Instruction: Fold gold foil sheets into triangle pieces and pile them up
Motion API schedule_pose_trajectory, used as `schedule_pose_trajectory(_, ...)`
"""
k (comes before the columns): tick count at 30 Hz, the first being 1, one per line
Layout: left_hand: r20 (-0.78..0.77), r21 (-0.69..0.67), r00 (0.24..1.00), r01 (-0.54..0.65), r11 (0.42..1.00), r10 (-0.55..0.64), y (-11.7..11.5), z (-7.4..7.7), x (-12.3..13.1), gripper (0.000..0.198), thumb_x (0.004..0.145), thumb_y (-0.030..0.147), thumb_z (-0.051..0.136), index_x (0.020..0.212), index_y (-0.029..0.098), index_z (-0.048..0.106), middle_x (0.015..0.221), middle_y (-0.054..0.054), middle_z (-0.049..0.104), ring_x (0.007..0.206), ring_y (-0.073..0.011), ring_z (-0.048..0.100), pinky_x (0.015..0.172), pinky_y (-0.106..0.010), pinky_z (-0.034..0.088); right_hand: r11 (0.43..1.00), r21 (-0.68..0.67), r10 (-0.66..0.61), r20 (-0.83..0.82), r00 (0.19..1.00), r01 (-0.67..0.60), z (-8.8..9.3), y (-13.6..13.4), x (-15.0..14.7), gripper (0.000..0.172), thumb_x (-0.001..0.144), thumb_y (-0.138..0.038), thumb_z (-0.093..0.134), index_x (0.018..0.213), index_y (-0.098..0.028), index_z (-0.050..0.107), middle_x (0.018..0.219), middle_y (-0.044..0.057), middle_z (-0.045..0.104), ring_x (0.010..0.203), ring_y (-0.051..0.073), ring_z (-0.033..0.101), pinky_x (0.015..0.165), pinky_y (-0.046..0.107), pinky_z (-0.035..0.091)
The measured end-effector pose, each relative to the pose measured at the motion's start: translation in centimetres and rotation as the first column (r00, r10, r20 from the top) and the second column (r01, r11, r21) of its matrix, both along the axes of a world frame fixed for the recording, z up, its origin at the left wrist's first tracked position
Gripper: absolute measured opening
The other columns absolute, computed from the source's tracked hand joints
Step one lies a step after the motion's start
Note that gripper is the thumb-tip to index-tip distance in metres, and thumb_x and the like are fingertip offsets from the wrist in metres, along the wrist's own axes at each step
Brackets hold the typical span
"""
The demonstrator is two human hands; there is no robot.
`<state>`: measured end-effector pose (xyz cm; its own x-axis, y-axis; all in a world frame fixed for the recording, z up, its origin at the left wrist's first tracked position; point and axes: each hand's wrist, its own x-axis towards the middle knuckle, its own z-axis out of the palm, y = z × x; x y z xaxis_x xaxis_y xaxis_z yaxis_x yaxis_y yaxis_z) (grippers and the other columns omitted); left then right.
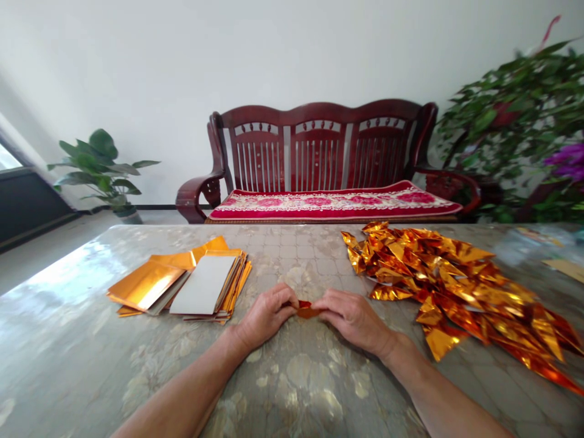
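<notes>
- L end of sm orange foil pc [308,312] pinched btwn L hand's [269,310] thumb & fingers, R end likewise by R hand [353,316], over mid tabletop [296,389]
- folded foil pcs [447,274] heaped to R
- foil sheets [150,283] stacked to L, topped w/ grey-faced one [203,286]
- wooden bench [317,152], w/ red & white cover [319,204], seen beyond

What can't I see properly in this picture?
Head view: ends of the foil piece, hidden by the left hand and right hand.
Head view: feet of the bench, hidden behind the table.
Head view: purple flowers, cut off by the right edge.
Head view: clear plastic, too blurred to make out.
</notes>
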<state>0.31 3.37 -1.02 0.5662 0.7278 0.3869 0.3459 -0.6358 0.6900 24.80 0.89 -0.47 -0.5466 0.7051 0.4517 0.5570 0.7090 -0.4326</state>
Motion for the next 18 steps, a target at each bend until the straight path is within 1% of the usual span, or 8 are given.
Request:
schedule_pose_trajectory(3, -0.004, 0.022, 1.000, -0.016, 1.000, 0.016, -0.16, -0.11, -0.05, 0.013, 0.092, 0.014, 0.053, 0.081, 0.019, 0.058, 0.084, -0.001, 0.059, 0.082, -0.0128, 0.057, 0.076, -0.023, 0.045, 0.999, 0.032, -0.006, 0.072, 0.997, 0.004, 0.13, 0.04, 0.00, 0.014, 0.095, -0.025, 0.059, 0.105, -0.025, 0.070, 0.089, 0.000, 0.070, 0.083, 0.015, 0.064, 0.075, 0.025, 0.046)
schedule_pose_trajectory(6, -0.036, 0.058, 0.999, -0.020, 0.998, 0.022, -0.29, -0.09, -0.12, 0.015, 0.094, 0.016, 0.050, 0.081, 0.019, 0.057, 0.084, -0.001, 0.059, 0.081, -0.0125, 0.057, 0.076, -0.023, 0.045, 0.996, 0.086, 0.018, 0.152, 0.988, -0.031, 0.29, 0.00, -0.11, 0.017, 0.098, -0.024, 0.055, 0.103, -0.026, 0.071, 0.085, 0.000, 0.069, 0.080, 0.015, 0.063, 0.073, 0.026, 0.045)
schedule_pose_trajectory(8, -0.089, 0.084, 0.996, -0.015, 0.996, 0.022, -0.42, 0.04, -0.20, 0.017, 0.096, 0.018, 0.048, 0.082, 0.019, 0.059, 0.085, -0.001, 0.061, 0.080, -0.0122, 0.058, 0.075, -0.022, 0.046, 0.991, 0.127, 0.013, 0.175, 0.984, -0.036, 0.34, -0.08, -0.20, 0.021, 0.100, -0.023, 0.050, 0.100, -0.025, 0.071, 0.084, 0.001, 0.069, 0.079, 0.015, 0.062, 0.073, 0.027, 0.044)
schedule_pose_trajectory(10, -0.157, 0.120, 0.987, -0.007, 0.993, 0.025, -0.61, 0.25, -0.28, 0.020, 0.098, 0.020, 0.046, 0.086, 0.019, 0.061, 0.087, -0.002, 0.063, 0.080, -0.0121, 0.059, 0.075, -0.021, 0.046, 0.985, 0.170, -0.018, 0.177, 0.984, -0.013, 0.29, -0.17, -0.25, 0.024, 0.101, -0.021, 0.047, 0.096, -0.022, 0.071, 0.083, 0.002, 0.068, 0.079, 0.015, 0.062, 0.073, 0.028, 0.044)
schedule_pose_trajectory(13, -0.243, 0.182, 0.970, 0.016, 0.983, 0.029, -0.89, 0.57, -0.31, 0.023, 0.100, 0.020, 0.043, 0.094, 0.020, 0.066, 0.093, -0.003, 0.067, 0.084, -0.0134, 0.063, 0.078, -0.022, 0.047, 0.975, 0.221, -0.062, 0.178, 0.982, 0.021, 0.16, -0.23, -0.23, 0.025, 0.101, -0.021, 0.047, 0.092, -0.020, 0.070, 0.081, 0.003, 0.067, 0.077, 0.016, 0.060, 0.071, 0.029, 0.043)
schedule_pose_trajectory(15, -0.265, 0.198, 0.964, 0.026, 0.980, 0.028, -0.95, 0.65, -0.26, 0.024, 0.100, 0.019, 0.044, 0.099, 0.021, 0.068, 0.095, -0.003, 0.070, 0.087, -0.0144, 0.065, 0.080, -0.023, 0.048, 0.975, 0.221, -0.067, 0.173, 0.983, 0.027, 0.13, -0.24, -0.20, 0.025, 0.101, -0.021, 0.047, 0.092, -0.020, 0.071, 0.081, 0.003, 0.067, 0.078, 0.016, 0.060, 0.072, 0.028, 0.044)
schedule_pose_trajectory(18, -0.259, 0.184, 0.965, 0.008, 0.983, 0.041, -0.87, 0.49, -0.15, 0.023, 0.099, 0.021, 0.047, 0.099, 0.021, 0.070, 0.094, -0.003, 0.072, 0.086, -0.0148, 0.067, 0.080, -0.023, 0.050, 0.985, 0.169, -0.051, 0.154, 0.987, 0.025, 0.21, -0.28, -0.28, 0.024, 0.100, -0.020, 0.048, 0.096, -0.021, 0.071, 0.085, 0.003, 0.068, 0.082, 0.015, 0.062, 0.074, 0.026, 0.047)
